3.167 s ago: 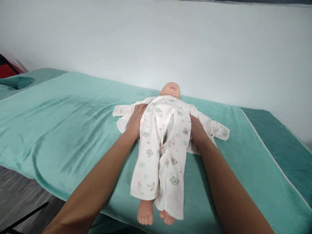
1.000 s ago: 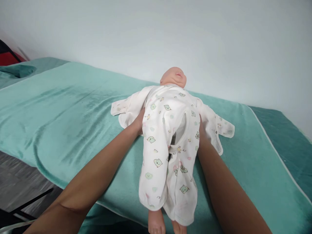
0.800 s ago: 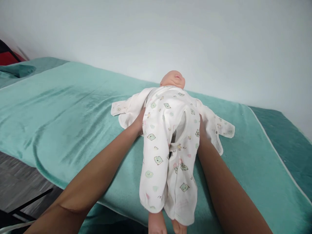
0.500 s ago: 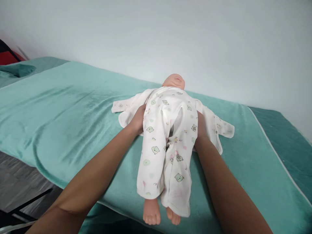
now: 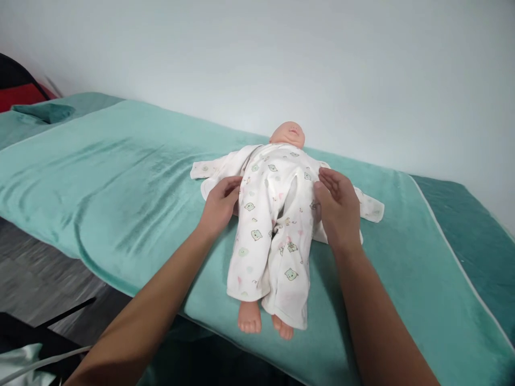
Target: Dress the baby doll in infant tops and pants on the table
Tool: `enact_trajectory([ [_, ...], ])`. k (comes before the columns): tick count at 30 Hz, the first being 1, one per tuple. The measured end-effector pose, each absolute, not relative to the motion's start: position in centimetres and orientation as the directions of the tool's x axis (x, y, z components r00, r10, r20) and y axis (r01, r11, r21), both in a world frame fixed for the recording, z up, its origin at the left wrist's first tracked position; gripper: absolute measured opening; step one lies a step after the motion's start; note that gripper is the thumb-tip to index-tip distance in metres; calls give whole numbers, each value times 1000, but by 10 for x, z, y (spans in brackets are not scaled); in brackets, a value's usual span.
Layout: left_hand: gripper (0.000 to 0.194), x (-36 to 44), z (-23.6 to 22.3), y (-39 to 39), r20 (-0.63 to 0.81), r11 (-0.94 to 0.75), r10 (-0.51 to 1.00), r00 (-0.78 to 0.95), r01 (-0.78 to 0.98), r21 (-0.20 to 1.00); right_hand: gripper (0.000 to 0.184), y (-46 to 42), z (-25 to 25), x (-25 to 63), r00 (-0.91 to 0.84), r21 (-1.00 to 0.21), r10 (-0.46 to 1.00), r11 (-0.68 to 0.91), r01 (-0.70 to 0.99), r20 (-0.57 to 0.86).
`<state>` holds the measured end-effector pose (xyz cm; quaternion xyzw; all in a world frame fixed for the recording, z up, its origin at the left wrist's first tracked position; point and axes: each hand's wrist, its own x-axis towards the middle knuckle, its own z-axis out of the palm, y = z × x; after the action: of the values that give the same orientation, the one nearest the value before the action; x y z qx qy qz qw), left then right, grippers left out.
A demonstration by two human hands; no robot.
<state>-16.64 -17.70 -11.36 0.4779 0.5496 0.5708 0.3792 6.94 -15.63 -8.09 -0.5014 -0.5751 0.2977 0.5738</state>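
Observation:
A baby doll (image 5: 287,135) lies on its back with its head toward the wall and its bare feet toward me. It wears white trousers (image 5: 253,236) with a pale green bear print, pulled high over its trunk. A matching white top (image 5: 225,163) spreads out under it, sleeves stretched to both sides. My left hand (image 5: 221,203) is at the left side of the waist, fingers loosely bent against the cloth and their tips partly hidden. Beside the right hip, my right hand (image 5: 341,209) is open, with thumb and curved fingers apart.
A teal velvety sheet (image 5: 132,198) with soft creases covers the bed, whose front edge runs below the doll's feet. The white wall (image 5: 257,64) stands directly behind. At far left are a red and black object (image 5: 22,94) and, lower down, a pale cord (image 5: 52,360).
Both hands have come out from under the doll's sides, where they were mostly hidden, and now show beside the trousers. The doll's legs and feet appear slightly farther from me.

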Motion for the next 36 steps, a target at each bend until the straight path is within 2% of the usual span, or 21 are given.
enact_trajectory([
  [3, 18, -176, -124, -235, 195, -162, 946, -257, 146, 976, 40, -206, -75, 62, -164, -768, 853, 518, 376, 496],
  [4, 16, -178, -129, -256, 209, -173, 957, -203, 180, 968, 37, -224, -75, 61, -281, -701, 809, 587, 404, 516],
  [6, 15, -181, -138, -296, 284, -253, 956, -70, 287, 924, 30, -258, -78, 60, -471, -611, 749, 657, 442, 465],
  [8, 29, -179, -146, -327, 309, -294, 950, 30, 409, 864, 33, -288, -83, 60, -572, -589, 738, 653, 476, 357],
  [11, 42, -170, -154, -348, 383, -338, 922, 48, 580, 741, 37, -321, -91, 54, -538, -547, 782, 613, 571, 315],
  [15, 27, -158, -156, -345, 462, -369, 886, 39, 664, 650, 32, -339, -102, 35, -402, -415, 840, 533, 738, 365],
  [18, 18, -157, -154, -342, 478, -372, 878, 3, 631, 681, 20, -336, -109, 23, -346, -370, 846, 498, 785, 405],
  [21, 19, -160, -154, -348, 472, -387, 881, -31, 526, 757, 16, -333, -108, 18, -309, -385, 834, 499, 776, 457],
  [26, 22, -171, -157, -364, 502, -446, 857, -112, 328, 833, 16, -347, -90, 18, -374, -395, 781, 590, 704, 500],
  [31, 21, -178, -162, -377, 373, -285, 909, -184, 378, 881, 24, -365, -89, 30, -448, -399, 752, 645, 652, 484],
  [33, 23, -177, -162, -379, 363, -270, 916, -171, 407, 873, 29, -369, -97, 42, -371, -464, 788, 598, 654, 492],
  [36, 31, -170, -158, -382, 426, -331, 894, -138, 437, 836, 37, -372, -116, 60, -188, -538, 851, 465, 703, 490],
])
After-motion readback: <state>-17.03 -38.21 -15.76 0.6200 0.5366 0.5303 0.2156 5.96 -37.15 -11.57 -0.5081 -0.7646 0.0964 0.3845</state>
